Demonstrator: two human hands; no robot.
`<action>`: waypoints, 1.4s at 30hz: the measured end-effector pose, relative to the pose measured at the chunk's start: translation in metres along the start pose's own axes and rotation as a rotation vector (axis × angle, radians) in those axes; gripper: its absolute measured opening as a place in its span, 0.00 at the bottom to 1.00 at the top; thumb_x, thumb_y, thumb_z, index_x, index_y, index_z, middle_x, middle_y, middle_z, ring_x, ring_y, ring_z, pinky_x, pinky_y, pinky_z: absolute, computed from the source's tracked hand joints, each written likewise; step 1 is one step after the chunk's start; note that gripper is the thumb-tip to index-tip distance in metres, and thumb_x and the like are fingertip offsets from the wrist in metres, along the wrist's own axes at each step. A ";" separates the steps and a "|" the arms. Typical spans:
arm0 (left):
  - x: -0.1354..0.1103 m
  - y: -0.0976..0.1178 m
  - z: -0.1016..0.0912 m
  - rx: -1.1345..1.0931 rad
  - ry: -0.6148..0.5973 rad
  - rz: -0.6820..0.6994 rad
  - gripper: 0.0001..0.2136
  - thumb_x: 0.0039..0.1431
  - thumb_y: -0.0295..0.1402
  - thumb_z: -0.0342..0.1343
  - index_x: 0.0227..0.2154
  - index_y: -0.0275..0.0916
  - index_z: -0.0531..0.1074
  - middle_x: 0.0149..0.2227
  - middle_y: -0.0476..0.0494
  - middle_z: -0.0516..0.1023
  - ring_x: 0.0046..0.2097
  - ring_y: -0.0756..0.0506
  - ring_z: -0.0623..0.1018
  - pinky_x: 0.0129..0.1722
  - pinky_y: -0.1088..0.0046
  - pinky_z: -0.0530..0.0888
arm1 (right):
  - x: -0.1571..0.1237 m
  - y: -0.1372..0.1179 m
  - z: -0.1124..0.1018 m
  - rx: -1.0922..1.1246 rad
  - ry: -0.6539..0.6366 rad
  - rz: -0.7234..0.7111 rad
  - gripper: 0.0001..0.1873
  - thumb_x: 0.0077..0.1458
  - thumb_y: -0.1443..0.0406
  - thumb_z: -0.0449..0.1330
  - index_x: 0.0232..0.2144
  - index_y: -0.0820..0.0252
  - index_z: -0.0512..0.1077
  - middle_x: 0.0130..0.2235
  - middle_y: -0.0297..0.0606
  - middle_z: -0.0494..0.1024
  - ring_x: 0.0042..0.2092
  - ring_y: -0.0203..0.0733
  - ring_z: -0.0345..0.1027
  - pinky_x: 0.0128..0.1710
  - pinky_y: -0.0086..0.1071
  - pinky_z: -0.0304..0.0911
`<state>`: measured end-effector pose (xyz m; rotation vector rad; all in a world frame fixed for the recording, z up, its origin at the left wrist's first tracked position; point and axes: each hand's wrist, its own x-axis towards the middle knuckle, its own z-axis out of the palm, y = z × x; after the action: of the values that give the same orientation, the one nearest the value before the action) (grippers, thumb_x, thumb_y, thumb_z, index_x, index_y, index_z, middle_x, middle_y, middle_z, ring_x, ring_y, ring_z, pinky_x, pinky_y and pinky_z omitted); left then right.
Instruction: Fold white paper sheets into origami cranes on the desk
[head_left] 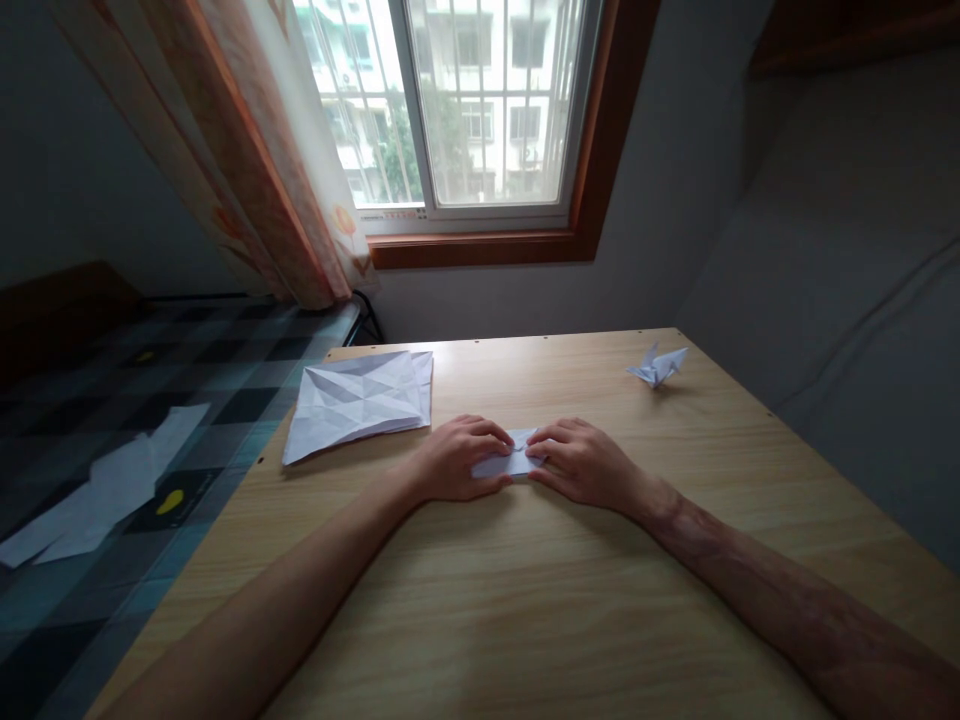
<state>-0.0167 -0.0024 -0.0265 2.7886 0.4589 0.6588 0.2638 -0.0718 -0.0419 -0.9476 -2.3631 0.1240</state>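
Observation:
A small folded piece of white paper [517, 462] lies on the wooden table between my two hands. My left hand [465, 458] is closed on its left side, thumb along the near edge and fingertips on top near the middle. From the other side my right hand [576, 460] grips the right part, its fingertips close to those of my left. Both hands cover the ends of the paper, so its full outline is hidden. A small flap or fold shows between the fingertips.
Creased white sheets [364, 395] lie stacked at the table's back left. A folded paper crane [658, 367] stands at the back right. Strips of white paper [120, 490] rest on the checked bed [247, 400] left of the table [420, 620]. Beyond is a window [495, 110].

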 end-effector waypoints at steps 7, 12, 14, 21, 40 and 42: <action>0.000 0.004 -0.002 -0.031 0.005 0.013 0.06 0.70 0.37 0.63 0.45 0.47 0.84 0.47 0.43 0.87 0.48 0.44 0.85 0.54 0.63 0.78 | -0.001 0.001 0.003 -0.049 0.029 -0.037 0.08 0.73 0.58 0.63 0.43 0.50 0.83 0.44 0.40 0.87 0.44 0.48 0.79 0.49 0.44 0.70; 0.003 0.010 -0.002 -0.047 -0.037 0.027 0.07 0.71 0.33 0.59 0.43 0.45 0.83 0.47 0.43 0.87 0.47 0.43 0.84 0.51 0.64 0.78 | -0.002 0.001 0.006 -0.063 0.011 -0.065 0.10 0.75 0.61 0.60 0.42 0.51 0.83 0.45 0.40 0.86 0.45 0.48 0.78 0.53 0.45 0.69; 0.004 0.012 0.001 -0.054 -0.017 0.002 0.07 0.71 0.33 0.59 0.41 0.44 0.82 0.46 0.43 0.87 0.46 0.44 0.84 0.50 0.65 0.78 | -0.001 0.001 0.007 -0.011 0.038 -0.041 0.10 0.75 0.62 0.61 0.41 0.51 0.83 0.44 0.40 0.86 0.44 0.47 0.78 0.52 0.45 0.69; 0.003 0.011 0.011 -0.090 0.052 -0.168 0.07 0.67 0.31 0.61 0.46 0.43 0.79 0.42 0.44 0.84 0.43 0.44 0.83 0.46 0.68 0.78 | 0.002 0.004 0.011 0.203 0.090 0.143 0.10 0.74 0.65 0.61 0.51 0.52 0.81 0.41 0.40 0.83 0.44 0.47 0.76 0.46 0.39 0.70; 0.000 0.011 0.008 0.048 0.052 0.020 0.10 0.62 0.34 0.65 0.46 0.44 0.83 0.53 0.41 0.82 0.46 0.42 0.82 0.49 0.64 0.79 | 0.000 0.000 0.007 0.069 0.068 -0.002 0.07 0.67 0.69 0.67 0.44 0.51 0.80 0.55 0.41 0.84 0.52 0.50 0.77 0.54 0.46 0.72; 0.000 0.012 0.007 0.040 0.036 0.008 0.12 0.62 0.36 0.66 0.48 0.42 0.82 0.56 0.39 0.82 0.48 0.41 0.83 0.49 0.64 0.80 | 0.000 0.001 0.006 0.079 0.039 -0.011 0.07 0.69 0.69 0.65 0.45 0.51 0.80 0.54 0.40 0.85 0.50 0.48 0.79 0.54 0.45 0.72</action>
<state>-0.0100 -0.0145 -0.0288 2.8210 0.4738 0.7106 0.2607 -0.0699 -0.0474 -0.8914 -2.3094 0.1910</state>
